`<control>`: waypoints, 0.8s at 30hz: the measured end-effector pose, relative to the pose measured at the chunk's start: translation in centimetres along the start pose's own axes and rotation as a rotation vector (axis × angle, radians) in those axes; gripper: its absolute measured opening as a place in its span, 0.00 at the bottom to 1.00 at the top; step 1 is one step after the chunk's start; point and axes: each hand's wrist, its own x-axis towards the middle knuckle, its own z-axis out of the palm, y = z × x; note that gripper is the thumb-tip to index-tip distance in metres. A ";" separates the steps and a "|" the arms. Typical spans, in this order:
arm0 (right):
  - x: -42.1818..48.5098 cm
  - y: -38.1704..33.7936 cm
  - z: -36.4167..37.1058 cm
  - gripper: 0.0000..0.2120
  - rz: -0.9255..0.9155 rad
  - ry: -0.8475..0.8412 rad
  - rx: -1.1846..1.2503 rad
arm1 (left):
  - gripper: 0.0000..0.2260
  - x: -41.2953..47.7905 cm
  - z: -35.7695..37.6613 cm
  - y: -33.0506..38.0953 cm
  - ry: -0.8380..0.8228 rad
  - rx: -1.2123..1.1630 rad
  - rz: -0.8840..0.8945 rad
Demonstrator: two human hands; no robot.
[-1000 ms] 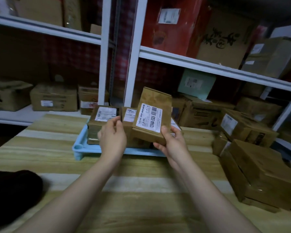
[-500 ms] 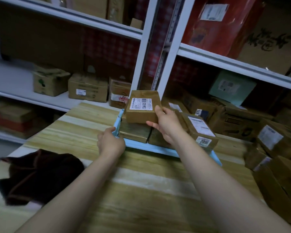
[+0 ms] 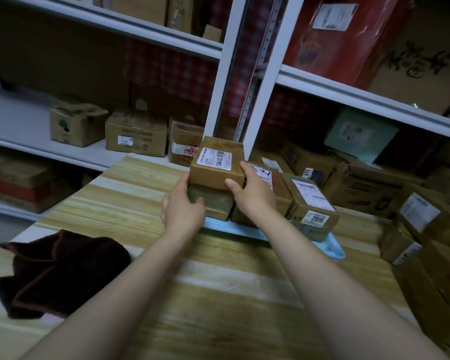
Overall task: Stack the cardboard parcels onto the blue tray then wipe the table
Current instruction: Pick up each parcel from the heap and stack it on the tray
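- On the blue tray [image 3: 331,252], at its left end, what sits up high?
- One brown top parcel [image 3: 216,165]. It lies flat on a lower parcel [image 3: 213,203] inside the tray.
- What changed since half a second ago?
- The left hand [image 3: 182,209] left the tray's corner and went up. Its fingers [image 3: 185,178] are spread and touch the top parcel's left side. The right hand [image 3: 252,196] still pinches the near right corner, thumb in front, other fingers on top.
- Any writing?
- The top parcel has a white sticker with a barcode. Its numbers are too small to read. At the tray's right end, the right parcel [image 3: 312,203] says "2996". Behind the tray, a box [image 3: 308,172] says "675".
- And left of the tray?
- A dark cloth [image 3: 60,271] lies on the bench [image 3: 218,294].
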 end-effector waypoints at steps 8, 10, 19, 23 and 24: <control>0.7 0.8 1.0 0.34 0.130 -0.089 0.085 | 0.31 -0.3 0.5 -0.1 -0.038 -0.011 -0.009; 0.5 1.4 0.9 0.35 0.123 -0.076 0.140 | 0.30 -0.8 0.5 0.3 -0.002 0.017 -0.022; -3.7 8.9 -4.4 0.15 0.082 0.233 0.351 | 0.08 -7.0 6.9 1.1 -0.062 -0.050 0.002; -6.9 14.9 -9.9 0.09 0.177 0.445 0.361 | 0.07 -11.5 12.8 3.3 -0.293 -0.050 0.080; -7.9 16.2 -11.4 0.09 0.207 0.494 0.353 | 0.06 -12.5 14.1 3.8 -0.348 -0.038 0.093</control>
